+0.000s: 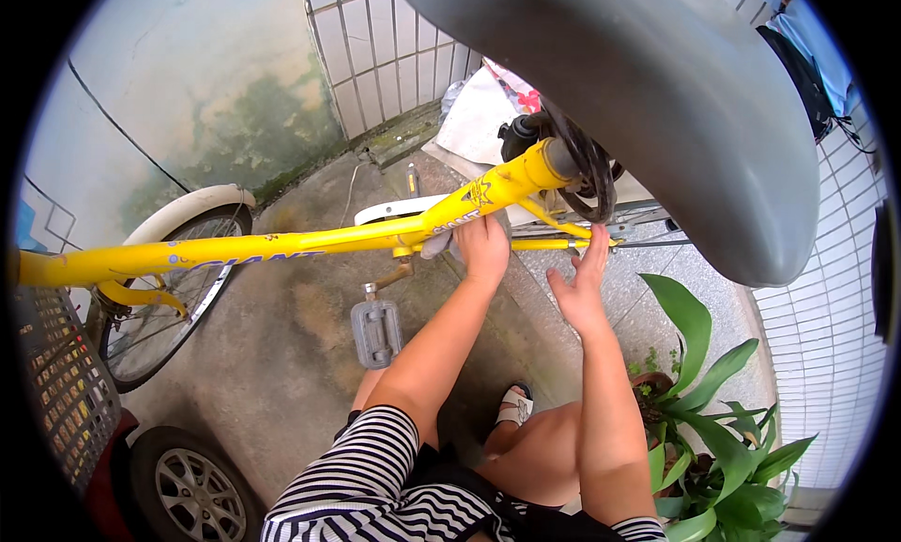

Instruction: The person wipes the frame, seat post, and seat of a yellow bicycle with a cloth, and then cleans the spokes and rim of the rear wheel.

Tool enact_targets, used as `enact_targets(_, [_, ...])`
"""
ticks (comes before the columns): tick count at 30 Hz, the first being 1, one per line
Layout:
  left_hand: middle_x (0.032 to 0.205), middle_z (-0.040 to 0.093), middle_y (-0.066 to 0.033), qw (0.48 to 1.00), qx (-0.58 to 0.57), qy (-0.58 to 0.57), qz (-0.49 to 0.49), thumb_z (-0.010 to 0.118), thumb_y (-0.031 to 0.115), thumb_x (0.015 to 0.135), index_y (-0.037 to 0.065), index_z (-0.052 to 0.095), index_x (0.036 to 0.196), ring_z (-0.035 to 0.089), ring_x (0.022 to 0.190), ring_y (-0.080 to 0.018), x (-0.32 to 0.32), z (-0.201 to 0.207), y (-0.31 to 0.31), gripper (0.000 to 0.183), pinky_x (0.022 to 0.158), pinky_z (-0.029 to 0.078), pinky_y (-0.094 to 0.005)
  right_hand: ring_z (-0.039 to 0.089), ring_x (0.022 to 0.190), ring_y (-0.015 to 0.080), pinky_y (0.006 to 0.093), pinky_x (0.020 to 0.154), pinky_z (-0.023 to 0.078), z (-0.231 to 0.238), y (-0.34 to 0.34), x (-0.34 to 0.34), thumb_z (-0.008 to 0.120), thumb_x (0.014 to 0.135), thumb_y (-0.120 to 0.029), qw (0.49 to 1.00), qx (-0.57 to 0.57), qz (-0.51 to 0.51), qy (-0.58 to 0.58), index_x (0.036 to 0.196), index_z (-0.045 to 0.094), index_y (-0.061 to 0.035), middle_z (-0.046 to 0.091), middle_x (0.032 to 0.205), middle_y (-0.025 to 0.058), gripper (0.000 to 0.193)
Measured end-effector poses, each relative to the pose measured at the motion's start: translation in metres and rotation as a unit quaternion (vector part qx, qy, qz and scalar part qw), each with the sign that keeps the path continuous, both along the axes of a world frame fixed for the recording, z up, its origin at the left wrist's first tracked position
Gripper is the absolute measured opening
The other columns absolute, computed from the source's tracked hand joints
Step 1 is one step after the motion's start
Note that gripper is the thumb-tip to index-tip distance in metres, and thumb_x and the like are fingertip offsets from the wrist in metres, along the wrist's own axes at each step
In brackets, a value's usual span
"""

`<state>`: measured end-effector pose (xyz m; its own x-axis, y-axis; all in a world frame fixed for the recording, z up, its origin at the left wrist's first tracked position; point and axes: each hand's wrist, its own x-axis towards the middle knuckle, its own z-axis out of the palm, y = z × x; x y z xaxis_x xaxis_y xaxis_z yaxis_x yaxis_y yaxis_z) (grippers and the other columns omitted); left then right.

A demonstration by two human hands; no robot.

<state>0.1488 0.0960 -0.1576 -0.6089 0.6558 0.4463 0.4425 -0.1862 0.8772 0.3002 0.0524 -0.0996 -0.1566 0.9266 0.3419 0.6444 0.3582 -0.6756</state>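
Wiping the yellow frame near the seat post

Your left hand (pixel 483 246) closes its grip on a grey rag (pixel 437 244) against the frame (pixel 282 249); keep it flat and rub along the tube. Your right hand (pixel 582 284) is open, fingers on the rear stay. The frame runs left-right, front wheel (pixel 155 307) left.

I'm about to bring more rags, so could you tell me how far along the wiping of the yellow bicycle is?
Nothing visibly finished that I can confirm. In hand: the left hand presses a grey cloth on the yellow frame near the seat post; the right hand rests open beside the rear stays. The pedal and front wheel sit untouched.
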Motion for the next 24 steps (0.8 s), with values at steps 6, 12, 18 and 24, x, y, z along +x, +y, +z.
enact_targets(6, [0.098, 0.056, -0.0225, 0.998, -0.021, 0.051, -0.038, 0.048, 0.016, 0.079, -0.001, 0.057, 0.095, 0.047, 0.097, -0.042, 0.008, 0.034, -0.014, 0.025, 0.088, 0.031, -0.0508, 0.004, 0.135, 0.0368, 0.0395, 0.092, 0.042, 0.008, -0.003, -0.014, 0.066, 0.067, -0.005, 0.997, -0.033, -0.017, 0.06, 0.137, 0.014, -0.0015, 0.01, 0.144, 0.0187, 0.087])
enact_targets(12, [0.096, 0.053, -0.0225, 0.978, 0.15, 0.14, -0.029, 0.051, 0.012, 0.071, -0.002, 0.055, 0.095, 0.045, 0.094, -0.0429, 0.033, 0.049, -0.018, 0.028, 0.093, 0.027, -0.0562, 0.004, 0.136, 0.0342, 0.0382, 0.087, 0.046, 0.007, -0.003, -0.013, 0.065, 0.067, -0.002, 0.997, -0.031, -0.005, 0.066, 0.137, 0.014, -0.0033, 0.01, 0.145, 0.0165, 0.086])
enact_targets(18, [0.1, 0.055, -0.0185, 0.973, 0.071, 0.181, -0.124, 0.055, 0.008, 0.067, 0.0, 0.062, 0.092, 0.048, 0.099, -0.0382, 0.038, -0.016, -0.038, 0.027, 0.093, 0.034, -0.0478, 0.011, 0.136, 0.0302, 0.0405, 0.093, 0.041, 0.004, -0.003, -0.004, 0.058, 0.072, 0.001, 0.992, -0.037, 0.006, 0.119, 0.138, 0.021, -0.0069, 0.013, 0.147, 0.0134, 0.076])
enact_targets(24, [0.11, 0.053, -0.0228, 0.94, 0.078, 0.198, -0.266, 0.051, 0.004, 0.065, 0.0, 0.058, 0.107, 0.047, 0.104, -0.0413, 0.031, -0.046, -0.083, 0.042, 0.094, 0.036, -0.0456, 0.026, 0.132, 0.0283, 0.0429, 0.101, 0.03, 0.0, -0.011, 0.0, 0.05, 0.077, 0.004, 0.988, -0.007, -0.021, 0.151, 0.135, 0.032, -0.0078, 0.022, 0.144, 0.0134, 0.062])
